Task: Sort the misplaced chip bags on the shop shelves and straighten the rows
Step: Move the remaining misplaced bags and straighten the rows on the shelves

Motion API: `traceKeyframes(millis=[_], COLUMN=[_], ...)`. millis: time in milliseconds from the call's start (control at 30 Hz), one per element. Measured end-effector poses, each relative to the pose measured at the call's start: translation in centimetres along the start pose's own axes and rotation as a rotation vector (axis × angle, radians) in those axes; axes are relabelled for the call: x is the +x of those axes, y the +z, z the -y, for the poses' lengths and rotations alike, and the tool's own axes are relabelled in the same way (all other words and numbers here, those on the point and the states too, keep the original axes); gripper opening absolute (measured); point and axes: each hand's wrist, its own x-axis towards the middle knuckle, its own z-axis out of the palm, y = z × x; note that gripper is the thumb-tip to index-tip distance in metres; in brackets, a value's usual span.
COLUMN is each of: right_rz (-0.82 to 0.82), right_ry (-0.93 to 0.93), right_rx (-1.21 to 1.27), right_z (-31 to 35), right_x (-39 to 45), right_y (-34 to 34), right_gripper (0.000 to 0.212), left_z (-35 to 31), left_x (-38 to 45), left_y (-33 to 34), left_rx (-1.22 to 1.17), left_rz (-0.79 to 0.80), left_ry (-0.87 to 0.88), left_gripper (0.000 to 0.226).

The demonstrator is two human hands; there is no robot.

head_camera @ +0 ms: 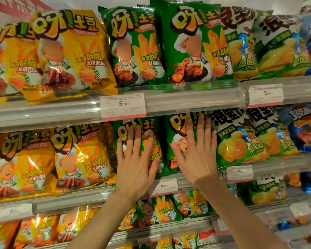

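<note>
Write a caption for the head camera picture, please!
Both hands, left and right, press flat on two green chip bags.

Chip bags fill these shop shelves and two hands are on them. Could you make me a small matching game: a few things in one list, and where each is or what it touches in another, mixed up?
Things:
1. left hand
2. right hand
3. yellow bags
4. big price tag

Places:
A. far left of the shelves
B. flat on the right green bag, middle shelf
C. on the top shelf's front rail
D. flat on the left green bag, middle shelf

Pairs: 1-D, 2-B, 3-A, 4-C
</note>
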Motion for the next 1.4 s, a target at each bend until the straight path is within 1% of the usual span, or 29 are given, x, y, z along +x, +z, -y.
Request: traceKeyframes(millis=[167, 333, 433, 500, 600, 733, 800, 900, 1033, 1100, 1200, 1333, 1400], right_rz=[-0.003, -0.053, -0.027, 0.007, 0.015, -0.056, -0.109, -0.177, -0.097, -0.069, -0.056, 0.074, 0.159], right_ry=[0.021, -0.003, 0.000, 0.007, -0.021, -0.109, -0.147, -0.202, -0.209, -0.215, -0.218, -0.181, -0.202], right_rx=[-0.045, -0.039, -0.047, -0.037, 0.041, 0.173, 0.215, 0.259, 0.295, 0.317, 0.334, 0.319, 0.220], right_z=[0.3, 0.3, 0.4, 0.4, 0.1, -1.1, -2.1, -4.7, -10.1, -13.2, -18.2, -23.4, -24.8], right_x=[0.1, -0.2, -0.3, -0.2, -0.2, -0.5, -0.6, -0.7, -0.6, -0.4, 0.2, 0.9, 1.4], right_y=[0.2, 0.5, 0.3, 0.1, -0.2, -0.7, -1.2, -2.2, -3.2, -3.7, -4.2, -4.0, -4.1], right_gripper=[0.083, 0.081, 0.083, 0.084, 0.081, 0.072, 0.065, 0.052, 0.049, 0.048, 0.048, 0.054, 0.063], left_z=[0.1, 0.2, 0.0, 0.0, 0.0, -1.1, -2.3, -5.1, -10.7, -13.7, -18.0, -22.8, -24.1], left_x=[0.1, 0.0, -0.1, -0.1, -0.2, -0.1, 0.1, 0.6, 1.0, 1.2, 2.2, 4.3, 5.5], left_y=[0.4, 0.3, -0.1, -0.4, -1.0, -1.5, -1.7, -1.9, -2.0, -1.6, -1.2, 0.0, 1.1], left_rx=[-0.010, -0.043, -0.090, -0.130, -0.203, -0.349, -0.429, -0.517, -0.592, -0.598, -0.542, -0.458, -0.418], left_rz=[0.000, -0.013, -0.025, -0.052, -0.120, -0.240, -0.267, -0.258, -0.204, -0.167, -0.113, -0.041, 0.011], left_ry=[0.011, 0.010, 0.001, -0.001, -0.028, -0.002, 0.034, 0.077, 0.135, 0.149, 0.147, 0.137, 0.105], left_gripper=[0.068, 0.065, 0.064, 0.062, 0.059, 0.050, 0.045, 0.037, 0.028, 0.030, 0.036, 0.049, 0.050])
